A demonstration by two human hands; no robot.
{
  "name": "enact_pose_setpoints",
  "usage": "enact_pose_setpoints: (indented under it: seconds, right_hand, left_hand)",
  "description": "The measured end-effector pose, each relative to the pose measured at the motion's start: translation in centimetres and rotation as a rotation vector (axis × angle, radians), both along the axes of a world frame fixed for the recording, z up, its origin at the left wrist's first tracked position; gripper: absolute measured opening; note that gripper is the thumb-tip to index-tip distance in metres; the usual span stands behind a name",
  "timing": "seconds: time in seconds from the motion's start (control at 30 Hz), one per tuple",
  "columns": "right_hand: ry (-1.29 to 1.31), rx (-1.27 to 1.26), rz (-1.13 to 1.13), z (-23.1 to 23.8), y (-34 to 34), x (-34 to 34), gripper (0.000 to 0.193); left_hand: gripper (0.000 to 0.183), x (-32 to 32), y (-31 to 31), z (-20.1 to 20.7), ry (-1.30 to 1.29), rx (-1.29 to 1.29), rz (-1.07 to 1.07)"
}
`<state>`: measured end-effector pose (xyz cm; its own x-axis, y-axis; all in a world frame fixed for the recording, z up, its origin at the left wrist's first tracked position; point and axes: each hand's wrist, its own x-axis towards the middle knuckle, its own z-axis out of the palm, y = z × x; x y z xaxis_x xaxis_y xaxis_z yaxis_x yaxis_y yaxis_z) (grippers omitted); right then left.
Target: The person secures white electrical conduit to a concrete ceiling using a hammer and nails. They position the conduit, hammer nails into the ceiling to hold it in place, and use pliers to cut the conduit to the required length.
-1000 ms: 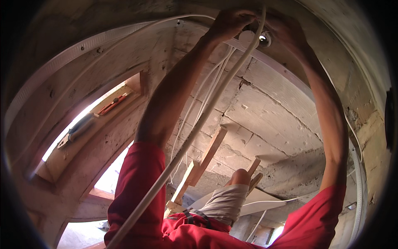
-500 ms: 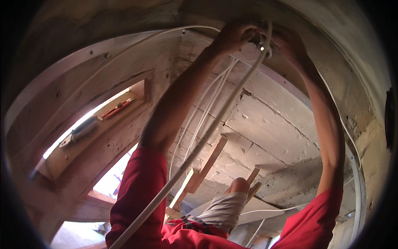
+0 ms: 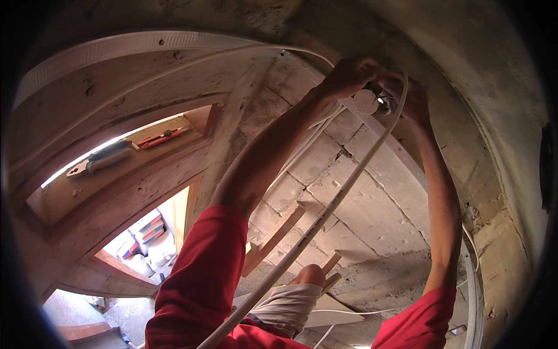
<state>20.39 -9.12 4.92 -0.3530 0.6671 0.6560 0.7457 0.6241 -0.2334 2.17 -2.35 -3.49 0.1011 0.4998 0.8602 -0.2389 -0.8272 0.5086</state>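
Observation:
Both my arms reach up to a round white fitting (image 3: 365,102) on the metal rail overhead. Beside the fitting's far edge, my left hand (image 3: 353,77) has its fingers closed and bent toward the right hand. My right hand (image 3: 411,100) is closed too, its fingertips meeting the left ones at the fitting's right side. What they pinch is small, dark and hard to make out. A thick whitish cable (image 3: 325,215) runs from the lower edge up past my right hand, in front of its fingers. Thinner white cables (image 3: 308,139) hang behind my left forearm.
Pliers (image 3: 102,157) and a red-handled tool (image 3: 163,138) lie on a ledge in the left wall opening. A perforated metal rail (image 3: 133,46) curves along the upper left. Wooden pieces (image 3: 276,238) stand out by the block wall (image 3: 372,192). Bags (image 3: 157,253) show through a lower opening.
The view has shifted, so my hands and the fitting appear lower and farther right. Both hands stay together at the fitting, fingers slightly rearranged. More of the lower opening shows.

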Motion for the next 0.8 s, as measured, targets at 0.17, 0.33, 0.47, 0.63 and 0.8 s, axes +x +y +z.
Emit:
enact_pose_setpoints:
  seconds: [0.17,0.33,0.47,0.63,0.8]
  right_hand:
    - [0.166,-0.051,0.029,-0.4,-0.1,-0.2,0.032]
    - [0.192,-0.127,0.020,-0.2,-0.8,-1.0,0.032]
    - [0.171,-0.153,0.086,0.3,-0.3,-0.2,0.030]
    - [0.181,-0.069,-0.016,-0.2,-0.4,-1.4,0.028]
    - [-0.077,0.260,-0.054,-0.5,1.2,0.8,0.028]
  left_hand:
    - [0.035,-0.1,1.1,-0.3,-0.009,0.074,-0.022]
    - [0.033,0.2,1.7,-0.5,-0.010,0.246,0.081]
    - [0.031,1.1,0.9,-0.3,0.022,0.298,0.301]
    - [0.034,0.6,0.7,-0.9,-0.093,0.181,0.231]
    - [0.032,1.4,0.2,-0.7,-0.135,0.039,0.047]
